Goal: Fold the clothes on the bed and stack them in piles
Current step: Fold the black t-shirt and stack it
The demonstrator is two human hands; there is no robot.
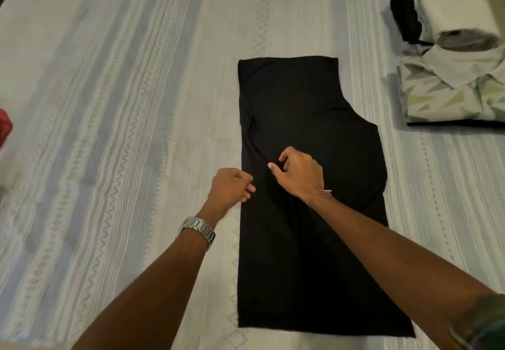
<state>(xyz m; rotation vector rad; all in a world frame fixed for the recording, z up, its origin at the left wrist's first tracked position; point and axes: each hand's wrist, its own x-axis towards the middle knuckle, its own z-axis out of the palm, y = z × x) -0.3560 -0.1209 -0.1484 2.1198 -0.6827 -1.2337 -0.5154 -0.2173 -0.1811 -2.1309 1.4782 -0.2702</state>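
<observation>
Garment [314, 213] on bed [123, 103], pile [451, 70] right.

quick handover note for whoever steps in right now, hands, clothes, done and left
Left hand: loosely curled at the left edge of the black garment; I cannot tell if it grips cloth.
Right hand: on the garment's middle, pinching a fold of fabric.
Black garment: flat on the bed, folded lengthwise into a long strip.
Done: a pile of folded clothes lies at far right.
Left: fold the strip crosswise, then add it to a pile.
</observation>
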